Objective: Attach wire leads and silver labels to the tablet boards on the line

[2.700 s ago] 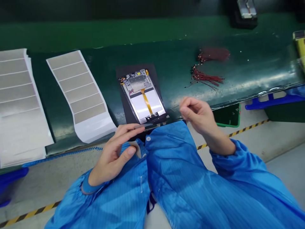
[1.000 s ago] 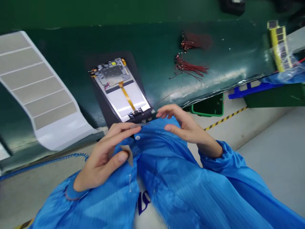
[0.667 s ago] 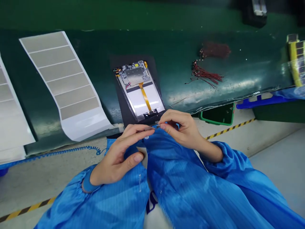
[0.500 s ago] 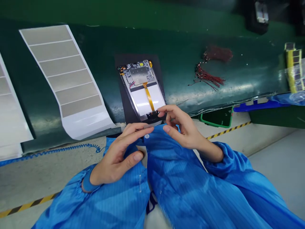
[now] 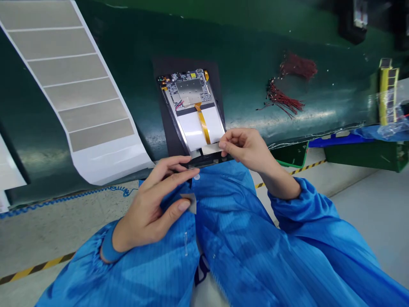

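Note:
An opened tablet-like device (image 5: pixel 191 128), with a circuit board and an orange flat cable, lies on a black mat (image 5: pixel 172 143) near the bench edge. My right hand (image 5: pixel 247 149) pinches the right end of a small grey strip (image 5: pixel 211 149), which lies across the device's near end. At the device's near left corner, my left hand (image 5: pixel 156 198) has its fingers spread and the fingertips close to the edge. Another grey piece (image 5: pixel 192 203) shows at my left thumb tip; whether it is stuck there I cannot tell.
A sheet of grey adhesive strips (image 5: pixel 86 94) lies to the left on the green bench (image 5: pixel 243 64). Red wire bundles (image 5: pixel 284 100) are to the right. Farther right are yellow-edged parts (image 5: pixel 388 91) and a green bin (image 5: pixel 364 154). A blue coiled cord (image 5: pixel 79 195) runs along the front edge.
The grey strip now shows at the device's near end, between my right thumb and finger, which have closed. My left hand has shifted slightly left. The view has moved, enlarging the sheet.

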Available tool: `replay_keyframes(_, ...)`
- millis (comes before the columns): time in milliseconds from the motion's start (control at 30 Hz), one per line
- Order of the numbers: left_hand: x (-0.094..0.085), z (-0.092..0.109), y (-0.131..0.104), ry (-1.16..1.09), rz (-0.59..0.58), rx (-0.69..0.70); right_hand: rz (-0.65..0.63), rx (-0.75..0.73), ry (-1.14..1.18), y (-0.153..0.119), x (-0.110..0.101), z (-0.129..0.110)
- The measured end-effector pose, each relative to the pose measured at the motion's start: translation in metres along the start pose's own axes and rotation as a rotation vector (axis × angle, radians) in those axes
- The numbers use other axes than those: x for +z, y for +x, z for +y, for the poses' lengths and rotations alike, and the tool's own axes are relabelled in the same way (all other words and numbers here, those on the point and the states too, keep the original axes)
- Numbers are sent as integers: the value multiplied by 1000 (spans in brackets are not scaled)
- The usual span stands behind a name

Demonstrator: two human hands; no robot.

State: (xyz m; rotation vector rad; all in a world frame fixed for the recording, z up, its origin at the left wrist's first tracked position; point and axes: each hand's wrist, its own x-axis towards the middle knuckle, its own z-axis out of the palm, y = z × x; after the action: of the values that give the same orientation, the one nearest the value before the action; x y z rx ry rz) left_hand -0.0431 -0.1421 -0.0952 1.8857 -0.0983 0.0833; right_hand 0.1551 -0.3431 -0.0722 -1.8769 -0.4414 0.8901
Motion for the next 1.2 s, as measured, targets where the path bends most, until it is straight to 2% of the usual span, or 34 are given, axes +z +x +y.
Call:
replay_keyframes(67,-2,-3,1,138,57,30,-91,78,-21,9,-2,2)
replay_keyframes(133,-2,-7,4,271,89,70,-119,114,-40,15,0,4)
replay_keyframes(333,5,-18,12,526,97,170,-88,127,-70,16,9,3)
replay_keyframes(567,10,-24,21,592,14,170,-32,77,-176,12,10,6)
replay_keyframes(867,13,-23,31,656,-23,110,10,7,-222,10,12,14)
replay_keyframes(1200,15,-23,37,722,-45,121,55,-18,-279,10,16,11)
